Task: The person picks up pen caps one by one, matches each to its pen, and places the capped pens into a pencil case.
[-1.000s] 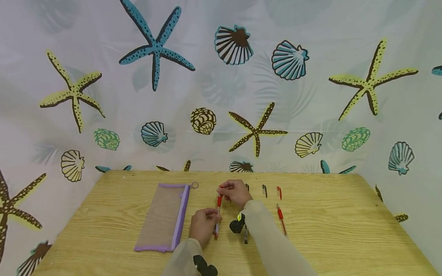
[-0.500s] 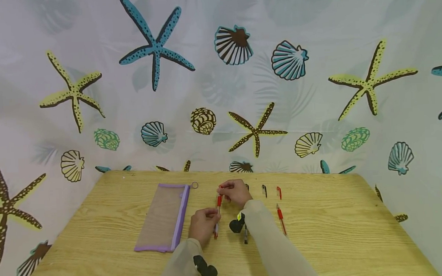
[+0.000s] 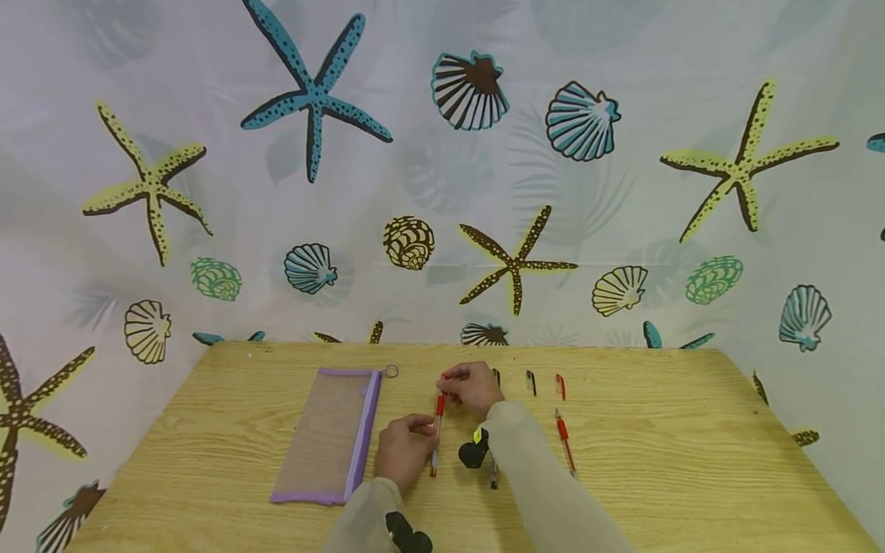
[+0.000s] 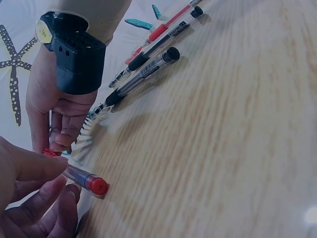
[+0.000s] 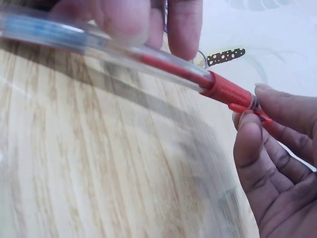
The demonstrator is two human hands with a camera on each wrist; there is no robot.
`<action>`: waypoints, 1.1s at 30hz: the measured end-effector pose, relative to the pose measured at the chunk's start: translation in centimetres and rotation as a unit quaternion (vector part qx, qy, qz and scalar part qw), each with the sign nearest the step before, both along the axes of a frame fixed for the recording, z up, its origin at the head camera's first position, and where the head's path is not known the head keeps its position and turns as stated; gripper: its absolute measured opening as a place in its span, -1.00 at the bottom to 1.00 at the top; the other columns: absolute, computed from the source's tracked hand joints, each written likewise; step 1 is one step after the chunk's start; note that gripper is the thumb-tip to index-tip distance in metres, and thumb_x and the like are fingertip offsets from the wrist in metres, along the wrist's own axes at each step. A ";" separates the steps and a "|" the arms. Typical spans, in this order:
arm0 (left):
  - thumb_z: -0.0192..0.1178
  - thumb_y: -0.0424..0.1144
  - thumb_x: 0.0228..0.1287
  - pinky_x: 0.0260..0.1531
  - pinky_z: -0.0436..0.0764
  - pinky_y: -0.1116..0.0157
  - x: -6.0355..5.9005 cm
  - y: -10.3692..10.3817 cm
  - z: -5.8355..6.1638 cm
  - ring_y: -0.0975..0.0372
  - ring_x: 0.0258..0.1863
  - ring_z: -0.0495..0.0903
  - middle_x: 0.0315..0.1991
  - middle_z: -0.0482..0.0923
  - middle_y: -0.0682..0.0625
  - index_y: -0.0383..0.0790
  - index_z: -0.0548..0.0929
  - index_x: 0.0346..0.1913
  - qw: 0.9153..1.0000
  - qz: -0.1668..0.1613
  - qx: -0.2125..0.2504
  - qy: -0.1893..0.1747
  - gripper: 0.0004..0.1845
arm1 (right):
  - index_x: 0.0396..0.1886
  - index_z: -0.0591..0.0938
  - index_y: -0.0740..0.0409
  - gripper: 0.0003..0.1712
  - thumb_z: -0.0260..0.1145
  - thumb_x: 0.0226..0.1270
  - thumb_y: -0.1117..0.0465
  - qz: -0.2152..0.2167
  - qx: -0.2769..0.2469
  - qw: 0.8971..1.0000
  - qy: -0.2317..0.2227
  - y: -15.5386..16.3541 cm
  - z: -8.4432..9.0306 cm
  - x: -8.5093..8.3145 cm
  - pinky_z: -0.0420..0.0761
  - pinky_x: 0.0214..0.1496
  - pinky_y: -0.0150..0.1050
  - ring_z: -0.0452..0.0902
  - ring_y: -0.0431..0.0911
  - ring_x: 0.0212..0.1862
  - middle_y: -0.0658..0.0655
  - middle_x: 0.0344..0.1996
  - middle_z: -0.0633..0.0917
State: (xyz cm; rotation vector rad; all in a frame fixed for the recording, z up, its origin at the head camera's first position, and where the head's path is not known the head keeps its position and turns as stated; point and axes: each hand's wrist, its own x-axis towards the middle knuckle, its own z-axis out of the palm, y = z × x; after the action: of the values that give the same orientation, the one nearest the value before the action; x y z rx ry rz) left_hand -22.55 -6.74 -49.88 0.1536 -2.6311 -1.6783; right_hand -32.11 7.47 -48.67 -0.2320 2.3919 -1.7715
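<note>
left hand [image 3: 404,450] gripping red pen [image 3: 436,434] barrel at table [image 3: 648,466] centre; right hand [image 3: 473,388] pinching red cap [image 5: 246,105] at pen's 12 o'clock end; hands barely shifting since a second ago; capping still underway.

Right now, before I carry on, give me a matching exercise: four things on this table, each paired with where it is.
1. red pen
2. mesh pouch
3. loose red cap
4. second red pen

a. lies left of both hands
b. held by left hand and right hand
c. lies right of the right sleeve
d. far side, rightmost of three caps

Pairs: 1-b, 2-a, 3-d, 4-c
</note>
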 end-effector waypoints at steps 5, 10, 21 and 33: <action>0.35 -0.37 0.07 -0.33 0.54 0.26 0.0 0.0 -0.1 0.27 -0.38 0.61 -0.34 0.67 0.02 -0.29 0.70 -0.10 0.999 -0.005 -0.033 0.022 -0.72 | -0.21 0.69 0.37 -0.82 0.35 0.26 0.32 0.004 0.018 1.000 0.001 -0.1 -0.1 0.0 0.61 -0.45 -0.24 0.55 -0.16 -0.59 0.09 -0.55 0.69; 0.37 -0.37 0.06 -0.32 0.55 0.24 0.1 0.0 -0.1 0.25 -0.37 0.61 -0.35 0.67 0.01 -0.31 0.70 -0.10 0.998 -0.009 -0.055 0.028 -0.71 | -0.23 0.70 0.35 -0.82 0.35 0.26 0.29 0.006 0.039 0.999 0.004 -0.2 -0.6 -0.3 0.57 -0.48 -0.30 0.53 -0.17 -0.60 0.05 -0.60 0.65; 0.40 -0.37 0.06 -0.30 0.53 0.22 0.0 0.2 -0.1 0.23 -0.35 0.58 -0.39 0.66 0.04 -0.28 0.71 -0.12 0.996 -0.003 -0.086 0.037 -0.73 | -0.23 0.71 0.31 -0.80 0.35 0.28 0.24 0.005 0.106 0.994 0.012 -0.4 -1.0 -0.3 0.49 -0.49 -0.34 0.46 -0.20 -0.65 0.02 -0.70 0.60; 0.40 -0.39 0.03 -0.30 0.54 0.20 -0.1 0.1 -0.4 0.22 -0.36 0.58 -0.40 0.65 0.03 -0.31 0.70 -0.13 0.994 -0.012 -0.092 0.053 -0.72 | -0.17 0.71 0.31 -0.77 0.34 0.29 0.23 0.011 0.137 0.990 0.010 -0.7 -1.3 -0.6 0.42 -0.58 -0.36 0.40 -0.22 -0.66 0.02 -0.66 0.59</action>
State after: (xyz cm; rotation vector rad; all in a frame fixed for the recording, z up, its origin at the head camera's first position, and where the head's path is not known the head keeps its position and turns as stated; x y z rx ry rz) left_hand -22.66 -6.63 -50.25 0.0309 -2.6990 -1.3974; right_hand -32.70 6.79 -49.95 -0.2412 2.5993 -1.4137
